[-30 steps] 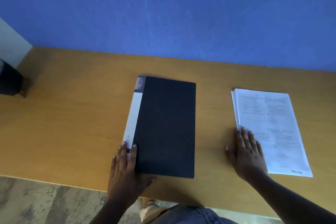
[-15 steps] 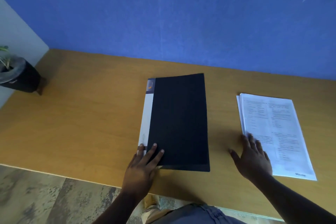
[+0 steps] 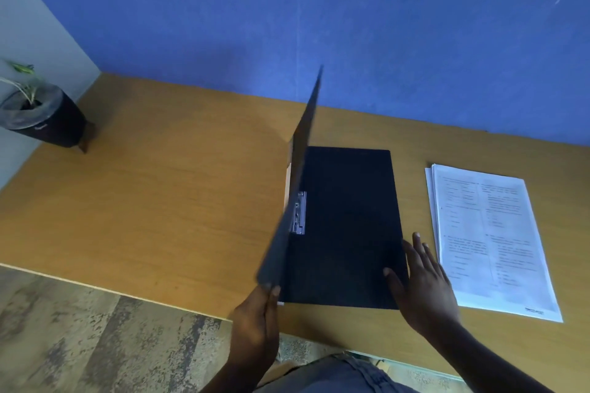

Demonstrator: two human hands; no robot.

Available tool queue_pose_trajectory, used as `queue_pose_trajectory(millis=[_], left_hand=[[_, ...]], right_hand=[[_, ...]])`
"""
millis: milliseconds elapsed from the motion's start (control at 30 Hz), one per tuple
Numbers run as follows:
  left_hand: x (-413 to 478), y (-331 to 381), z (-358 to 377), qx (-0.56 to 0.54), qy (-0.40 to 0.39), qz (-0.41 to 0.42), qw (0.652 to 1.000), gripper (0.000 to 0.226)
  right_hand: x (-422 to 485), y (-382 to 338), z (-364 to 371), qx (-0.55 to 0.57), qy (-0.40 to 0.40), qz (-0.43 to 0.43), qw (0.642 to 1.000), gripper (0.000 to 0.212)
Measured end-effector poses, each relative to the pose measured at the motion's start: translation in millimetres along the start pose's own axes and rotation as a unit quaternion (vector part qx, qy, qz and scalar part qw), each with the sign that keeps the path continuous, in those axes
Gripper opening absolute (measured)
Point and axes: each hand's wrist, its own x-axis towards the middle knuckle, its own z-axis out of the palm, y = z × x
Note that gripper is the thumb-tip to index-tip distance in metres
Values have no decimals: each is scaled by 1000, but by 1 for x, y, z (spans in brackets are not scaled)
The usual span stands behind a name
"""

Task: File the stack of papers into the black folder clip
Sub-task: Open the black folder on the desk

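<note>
Head view, sole camera. Black folder [image 3: 344, 226]: one, lying on the wooden bench [image 3: 159, 201] near its front edge, back panel flat. Front cover [image 3: 300, 175]: one, raised near upright on the spine side, seen almost edge-on. It looks thin and semi-stiff and will likely flex if let go. Best held at a free corner, as now.

Metal clip [image 3: 299, 213]: one, silver, fixed inside beside the spine, about halfway along. Whether it is sprung open or closed cannot be told.

Stack of papers [image 3: 488, 233]: one stack, printed white sheets, sheet count not readable. It lies flat on the bench just right of the folder, apart from it, edges slightly fanned at the far left corner. Judged light, limp and prone to sliding apart; best squared up and taken along one long edge with support beneath.

Left hand [image 3: 255, 319]: fingers pinching the cover's near lower corner.

Right hand [image 3: 421, 281]: fingers spread and released, grasping nothing, thumb on the folder's right edge, palm over the gap between folder and papers.

Potted plant [image 3: 38, 115]: one, dark pot, far left of the bench, well apart.
</note>
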Motion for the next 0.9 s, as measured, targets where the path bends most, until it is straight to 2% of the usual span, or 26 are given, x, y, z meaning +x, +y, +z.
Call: queue_pose_trajectory(millis=[100,333,433,567,633,700,800,900], left_hand=[[-4,-8,-5,13,59,-47,997,17],[-11,-18,-14,-96,133,-182,970,20],[-20,-25,-11,-129,132,-265,946,15],[-25,-19,-10,-150,117,-320,928,10],[-25,-14,-10,-160,133,-361,909,10],[-26,-11,-9,-135,139,-404,894,19],[-28,-1,-6,-104,86,-415,900,31],[-11,14,-3,-92,-30,-334,938,28]], right_hand=[[1,-6,3,13,-3,-16,1000,72],[10,-17,9,21,-20,-33,999,73],[15,-20,11,22,-41,-47,998,74],[23,-19,16,10,-75,-69,995,81],[27,-17,20,-23,-106,-75,991,91],[30,-15,24,-75,-142,-83,983,103],[34,-14,27,-121,-196,-83,970,113],[40,-14,24,-124,-252,-72,957,116]])
